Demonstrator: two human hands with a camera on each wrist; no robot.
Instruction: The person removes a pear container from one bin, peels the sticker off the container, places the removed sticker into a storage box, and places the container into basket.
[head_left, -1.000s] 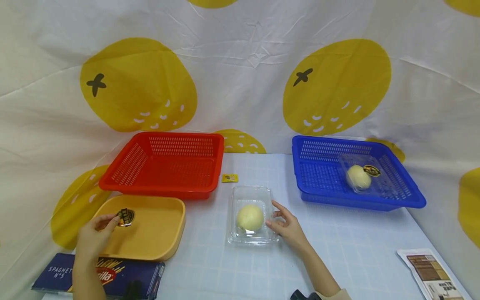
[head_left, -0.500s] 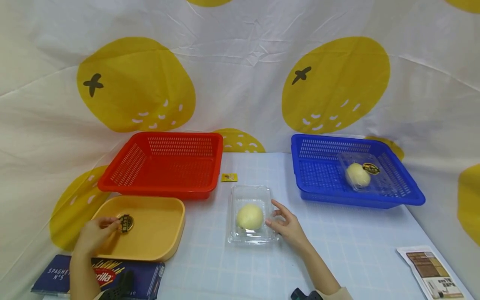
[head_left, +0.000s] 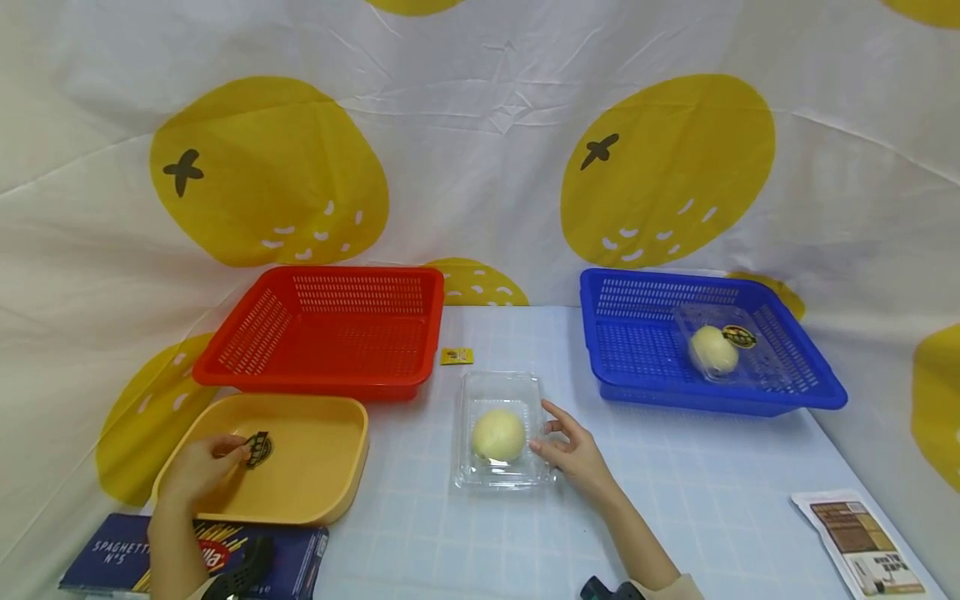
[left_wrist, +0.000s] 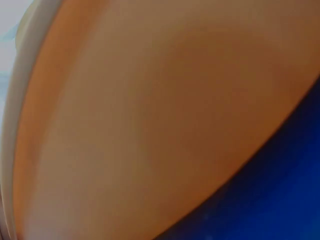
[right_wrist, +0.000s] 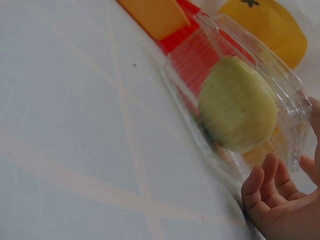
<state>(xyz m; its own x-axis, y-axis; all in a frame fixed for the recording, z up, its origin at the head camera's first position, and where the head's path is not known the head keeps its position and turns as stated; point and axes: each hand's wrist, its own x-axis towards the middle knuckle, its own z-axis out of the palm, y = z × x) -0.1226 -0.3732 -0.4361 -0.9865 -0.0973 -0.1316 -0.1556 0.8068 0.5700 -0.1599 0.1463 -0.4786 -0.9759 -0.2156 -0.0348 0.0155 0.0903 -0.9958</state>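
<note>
Two jobs at once: left grip point(head_left: 201, 471) pinches the black label point(head_left: 259, 450) over the yellow tray point(head_left: 322, 458), near the tabletop's point(head_left: 420, 542) left edge; right grip point(head_left: 576, 456) loose against clear box point(head_left: 501, 397), mid-tabletop. I'd keep that steadying touch light.

Table point(head_left: 420, 550): pale, faint check lines over the top. Far left, a red basket point(head_left: 330, 333); nearer, close against its front, a yellow tray point(head_left: 315, 462). Below the tray, at the near left, a dark blue spaghetti pack point(head_left: 217, 556) lies lengthwise; contact with the tray unclear. Middle: a clear box point(head_left: 500, 390), a small yellow packet point(head_left: 457, 356) flat just behind it. Far right, a blue basket point(head_left: 637, 346), set askew. Near right edge, a brown-and-white pouch point(head_left: 862, 546), flat, well apart from the rest.
</note>
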